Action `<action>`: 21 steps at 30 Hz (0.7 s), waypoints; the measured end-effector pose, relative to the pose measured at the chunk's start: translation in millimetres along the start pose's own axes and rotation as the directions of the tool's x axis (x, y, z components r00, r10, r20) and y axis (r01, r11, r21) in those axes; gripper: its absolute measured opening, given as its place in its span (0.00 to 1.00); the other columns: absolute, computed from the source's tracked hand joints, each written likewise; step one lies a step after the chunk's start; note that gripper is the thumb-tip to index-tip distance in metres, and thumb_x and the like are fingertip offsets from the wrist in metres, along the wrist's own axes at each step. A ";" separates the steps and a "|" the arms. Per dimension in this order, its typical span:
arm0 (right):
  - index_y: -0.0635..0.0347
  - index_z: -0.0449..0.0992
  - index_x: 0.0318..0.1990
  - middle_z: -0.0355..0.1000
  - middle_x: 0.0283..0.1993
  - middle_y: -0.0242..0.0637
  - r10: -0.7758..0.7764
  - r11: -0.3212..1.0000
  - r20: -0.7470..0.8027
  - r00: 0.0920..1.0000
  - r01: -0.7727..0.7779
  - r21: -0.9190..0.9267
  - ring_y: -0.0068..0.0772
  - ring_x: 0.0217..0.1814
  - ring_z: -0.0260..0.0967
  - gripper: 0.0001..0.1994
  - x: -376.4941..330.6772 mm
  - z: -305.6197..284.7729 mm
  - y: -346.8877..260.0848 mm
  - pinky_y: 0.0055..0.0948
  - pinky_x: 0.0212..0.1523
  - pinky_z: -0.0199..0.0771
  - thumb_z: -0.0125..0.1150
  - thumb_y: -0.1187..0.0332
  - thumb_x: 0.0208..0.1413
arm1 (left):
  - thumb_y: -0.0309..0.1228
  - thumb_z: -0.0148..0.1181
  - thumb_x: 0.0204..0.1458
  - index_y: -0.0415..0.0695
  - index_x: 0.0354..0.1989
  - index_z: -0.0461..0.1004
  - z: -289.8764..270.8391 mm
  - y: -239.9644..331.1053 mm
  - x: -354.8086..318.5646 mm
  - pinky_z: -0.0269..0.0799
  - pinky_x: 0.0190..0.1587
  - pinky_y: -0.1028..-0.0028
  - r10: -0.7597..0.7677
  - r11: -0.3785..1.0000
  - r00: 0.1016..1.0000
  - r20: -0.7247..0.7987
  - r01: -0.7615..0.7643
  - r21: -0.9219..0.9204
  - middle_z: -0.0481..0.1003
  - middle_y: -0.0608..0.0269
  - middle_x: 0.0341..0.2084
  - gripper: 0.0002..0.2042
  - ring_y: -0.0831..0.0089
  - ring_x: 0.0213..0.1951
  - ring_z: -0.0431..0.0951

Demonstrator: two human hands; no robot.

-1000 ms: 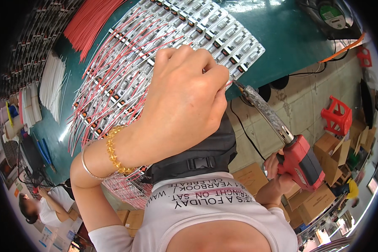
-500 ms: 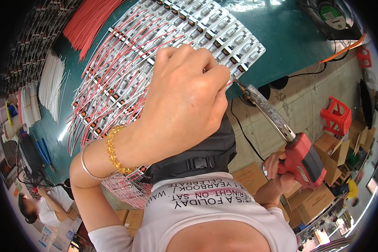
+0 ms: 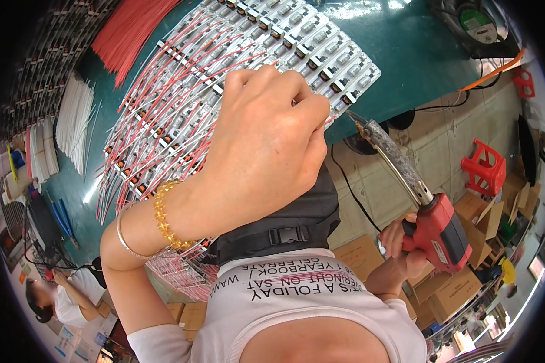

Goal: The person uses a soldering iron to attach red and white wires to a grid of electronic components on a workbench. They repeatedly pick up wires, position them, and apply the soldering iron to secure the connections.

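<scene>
My left hand (image 3: 269,136) is closed above the near right part of a panel of small white circuit boards (image 3: 333,45). Its fingers curl downward, and the fingertips and whatever they pinch are hidden behind the hand. Red and white wires (image 3: 181,78) stand out from many of the boards. Low on the right, my right hand (image 3: 399,245) is wrapped round the grip of a red and black soldering gun (image 3: 445,236). The gun's tip (image 3: 352,115) points up and left, a little apart from the left fingers, near the panel's corner.
A bundle of red wires (image 3: 127,36) and a bundle of white wires (image 3: 75,124) lie on the green table (image 3: 399,60). Blue-handled pliers (image 3: 63,221) rest at the left. A red stool (image 3: 484,168) and cardboard boxes (image 3: 451,296) stand on the floor; another person (image 3: 72,302) sits at left.
The soldering gun has moved slightly right, so its tip has drawn away from my left fingers. My left hand has barely shifted.
</scene>
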State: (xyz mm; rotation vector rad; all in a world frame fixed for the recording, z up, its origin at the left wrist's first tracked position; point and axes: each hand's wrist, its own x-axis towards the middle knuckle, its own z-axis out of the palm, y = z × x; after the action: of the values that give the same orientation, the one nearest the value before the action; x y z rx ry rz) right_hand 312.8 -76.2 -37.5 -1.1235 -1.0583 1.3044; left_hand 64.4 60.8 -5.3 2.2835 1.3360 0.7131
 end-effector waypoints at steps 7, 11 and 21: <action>0.72 0.57 0.55 0.59 0.13 0.26 -0.161 0.986 0.006 0.987 0.161 -0.053 0.21 0.11 0.55 0.39 13.4 0.7 -1.9 0.23 0.17 0.58 0.56 0.42 0.51 | 0.28 0.65 0.42 0.41 0.28 0.73 -36.0 -10.5 -9.3 0.64 0.41 0.66 0.034 0.977 0.979 -0.201 0.009 0.211 0.71 0.58 0.31 0.07 0.62 0.37 0.70; 0.73 0.57 0.57 0.58 0.14 0.27 -0.388 0.901 -0.087 0.918 0.357 -0.248 0.21 0.12 0.54 0.39 24.7 3.5 2.3 0.23 0.17 0.57 0.58 0.44 0.51 | 0.39 0.67 0.40 0.41 0.36 0.71 -69.5 -50.8 -34.7 0.62 0.40 0.62 -0.177 0.902 0.937 -0.302 0.277 0.331 0.70 0.57 0.30 0.19 0.57 0.37 0.70; 0.73 0.61 0.46 0.57 0.12 0.30 -0.393 0.908 0.036 0.919 0.395 -0.138 0.23 0.11 0.52 0.38 65.9 31.7 -48.4 0.25 0.14 0.56 0.54 0.39 0.49 | 0.49 0.64 0.43 0.37 0.44 0.68 -60.0 -79.0 -13.2 0.63 0.43 0.63 -0.388 0.816 0.877 -0.283 0.470 0.336 0.72 0.50 0.36 0.28 0.55 0.41 0.71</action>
State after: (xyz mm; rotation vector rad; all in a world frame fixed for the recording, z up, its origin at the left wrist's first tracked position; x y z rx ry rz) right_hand 290.1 -7.8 12.5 -0.9447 -1.3234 0.9224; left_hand -31.1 90.8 -5.8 2.0913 2.1817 0.5628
